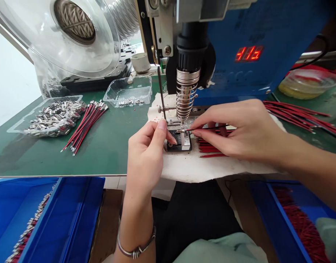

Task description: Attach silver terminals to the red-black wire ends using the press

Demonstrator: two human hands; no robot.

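Note:
My right hand (239, 128) pinches a thin black wire (212, 128) and holds its metal-tipped end on the small fixture (181, 140) under the coiled nozzle (186, 96) of the blue machine (255, 44). My left hand (147, 155) is curled beside the fixture, thumb and forefinger pressed together at the wire's tip near a small metal piece. Red wires (209, 148) lie under my right hand on the white cloth (195, 168).
A tray of metal terminals (54, 117) and a bundle of finished red and black wires (87, 120) lie on the green table (110, 146) at the left. A clear tray (129, 91) stands behind. More red wires (299, 115) lie right. Blue bins (66, 215) sit below.

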